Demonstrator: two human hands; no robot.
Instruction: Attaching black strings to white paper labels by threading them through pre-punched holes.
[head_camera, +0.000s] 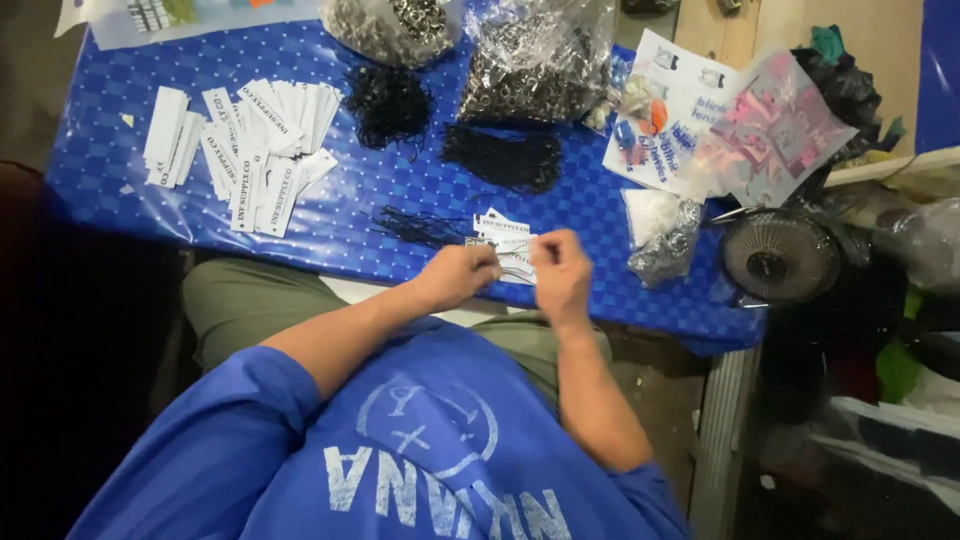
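Both hands (458, 275) (562, 272) pinch white tags (505, 232) — long axes lying roughly crosswise.

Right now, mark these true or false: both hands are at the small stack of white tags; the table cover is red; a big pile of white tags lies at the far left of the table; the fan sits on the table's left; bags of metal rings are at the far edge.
1. Both hands at the small stack of tags: true. The left hand and right hand meet at the small stack of tags.
2. Red table cover: false. The table cover is blue.
3. Big pile of tags far left: true.
4. Fan on the left: false. The fan is off the right end.
5. Bags of metal rings at the far edge: true.
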